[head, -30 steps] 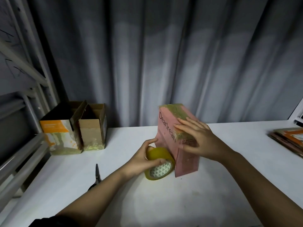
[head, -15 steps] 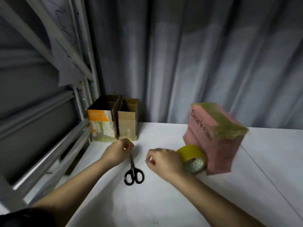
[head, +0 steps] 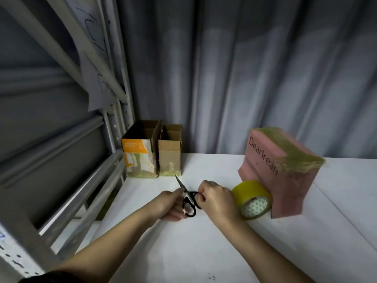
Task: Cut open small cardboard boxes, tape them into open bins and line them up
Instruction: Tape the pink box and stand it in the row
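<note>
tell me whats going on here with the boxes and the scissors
A person is picking up the black-handled scissors from the white table, both hands on them: the left hand at the blades, the right hand at the handle loops. A pink box with tape over its top stands to the right, a yellow tape roll leaning against it. Two open bins stand side by side at the back left.
</note>
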